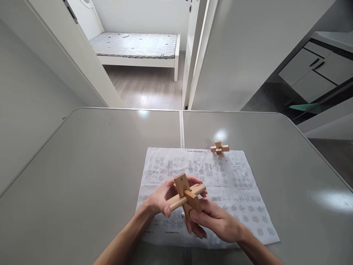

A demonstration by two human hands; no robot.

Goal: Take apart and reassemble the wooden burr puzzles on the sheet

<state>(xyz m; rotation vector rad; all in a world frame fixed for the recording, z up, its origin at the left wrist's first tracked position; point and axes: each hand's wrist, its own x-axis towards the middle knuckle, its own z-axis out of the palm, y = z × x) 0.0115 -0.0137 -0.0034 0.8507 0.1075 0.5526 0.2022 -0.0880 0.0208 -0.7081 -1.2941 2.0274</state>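
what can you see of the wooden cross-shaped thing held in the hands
The wooden cross looks like smooth, pale brown wood: flat bars with rounded edges, crossing and interlocked at the middle. Dark marks show on some bars, too small to read. It is tilted, one bar end pointing up. The left hand holds one side, the right hand the lower part. It appears raised above the printed sheet. Fingers hide some of it.

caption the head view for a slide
Left hand and right hand hold an interlocking wooden puzzle over a printed diagram sheet.
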